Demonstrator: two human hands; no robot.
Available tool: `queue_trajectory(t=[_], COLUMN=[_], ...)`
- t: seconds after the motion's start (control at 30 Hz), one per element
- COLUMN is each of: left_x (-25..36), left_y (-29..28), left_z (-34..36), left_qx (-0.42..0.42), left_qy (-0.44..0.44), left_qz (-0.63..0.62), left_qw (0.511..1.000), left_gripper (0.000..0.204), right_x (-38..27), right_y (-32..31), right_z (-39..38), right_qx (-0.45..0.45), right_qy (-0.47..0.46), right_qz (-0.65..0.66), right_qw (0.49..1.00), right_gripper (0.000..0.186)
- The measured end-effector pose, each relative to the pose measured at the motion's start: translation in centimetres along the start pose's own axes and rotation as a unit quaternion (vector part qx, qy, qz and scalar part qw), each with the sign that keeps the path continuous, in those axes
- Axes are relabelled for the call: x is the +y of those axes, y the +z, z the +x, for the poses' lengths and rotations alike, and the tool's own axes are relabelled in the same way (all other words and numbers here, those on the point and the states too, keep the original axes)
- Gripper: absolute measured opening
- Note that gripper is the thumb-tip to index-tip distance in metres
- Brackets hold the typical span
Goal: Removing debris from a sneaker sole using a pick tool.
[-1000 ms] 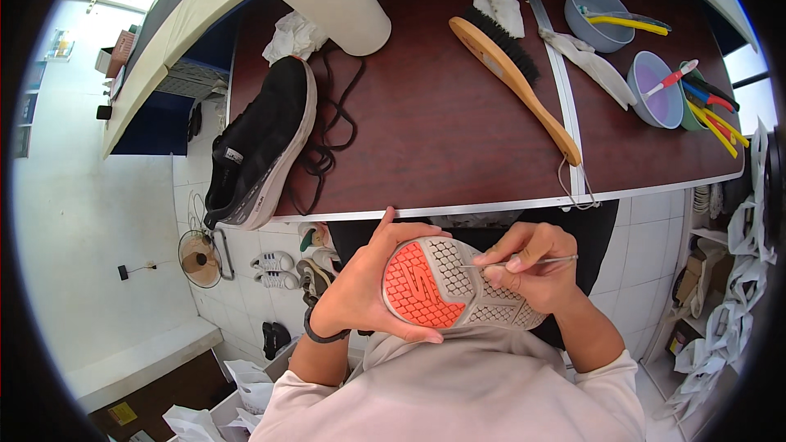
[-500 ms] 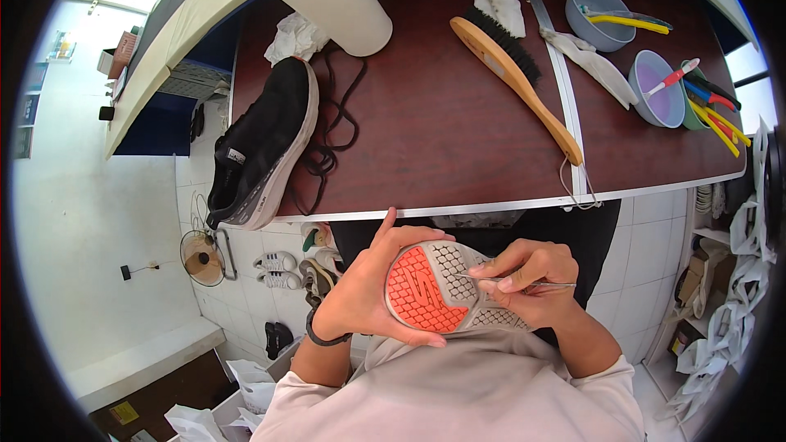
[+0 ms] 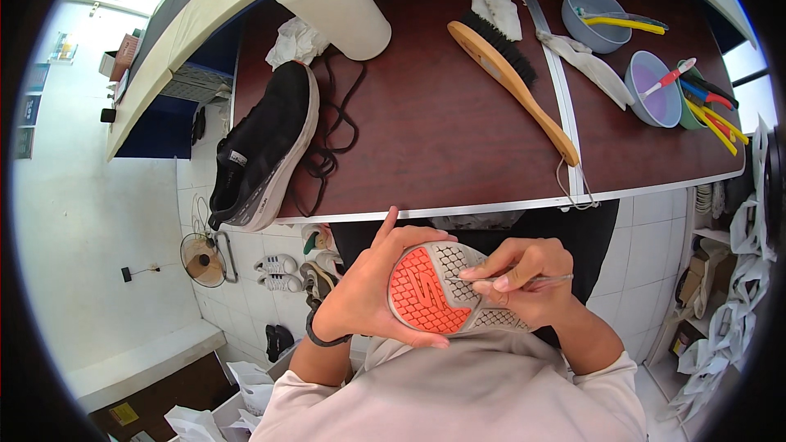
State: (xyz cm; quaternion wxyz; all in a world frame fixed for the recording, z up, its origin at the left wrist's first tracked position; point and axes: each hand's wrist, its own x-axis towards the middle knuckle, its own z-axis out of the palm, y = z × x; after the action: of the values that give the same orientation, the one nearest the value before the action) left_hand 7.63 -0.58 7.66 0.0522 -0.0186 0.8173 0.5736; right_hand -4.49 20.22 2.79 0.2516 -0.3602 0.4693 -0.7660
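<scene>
Sole up in front of my chest is a shoe (image 3: 423, 291), its tread orange at one end and grey-white with dark grooves elsewhere. My left hand (image 3: 370, 282) grips its orange end, thumb and fingers round the edges. My right hand (image 3: 528, 280) pinches a thin metal pick-like tool (image 3: 550, 279), its tip at the grey tread near the orange part. What kind of tool it is stays unclear. On the table at the left lies a black shoe (image 3: 266, 143) with a white sole, beside loose black laces (image 3: 332, 131).
On the dark red table (image 3: 426, 139) are a wooden-handled brush (image 3: 516, 86), a white bottle (image 3: 332, 4), crumpled white tissue (image 3: 295, 41) and white cloths (image 3: 585, 65). Bowls (image 3: 655, 86) with toothbrushes stand at the right. Shoes (image 3: 277, 272) and a fan (image 3: 203, 260) are on the floor.
My right hand has shifted slightly left and up with the tool, whose tip now sits at a slightly different spot on the tread. My left hand's hold on the shoe looks the same.
</scene>
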Motion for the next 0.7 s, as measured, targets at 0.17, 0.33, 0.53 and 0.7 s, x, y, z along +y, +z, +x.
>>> queue_trajectory(t=[0.17,0.33,0.53,0.7], left_x=[0.3,0.0,-0.3,-0.6], left_y=[0.1,0.1,0.1,0.1], left_z=[-0.4,-0.6,-0.5,-0.6], left_qx=[-0.004,-0.002,-0.009,-0.007], left_qy=[0.014,-0.001,0.021,0.024], left_qz=[0.001,-0.010,-0.007,-0.009], left_qw=[1.000,1.000,1.000,1.000], left_gripper=[0.112,0.113,0.121,0.122], right_x=[-0.3,-0.4,0.0,-0.1], right_y=[-0.7,-1.7,0.0,-0.2], right_z=[0.7,0.8,-0.2,-0.2], right_qx=[0.026,0.008,0.013,-0.024], right_qy=[0.165,0.227,0.053,0.033], right_qz=[0.167,0.261,0.110,0.097], right_qw=[0.972,0.938,0.992,0.994], right_gripper=[0.028,0.030,0.025,0.025])
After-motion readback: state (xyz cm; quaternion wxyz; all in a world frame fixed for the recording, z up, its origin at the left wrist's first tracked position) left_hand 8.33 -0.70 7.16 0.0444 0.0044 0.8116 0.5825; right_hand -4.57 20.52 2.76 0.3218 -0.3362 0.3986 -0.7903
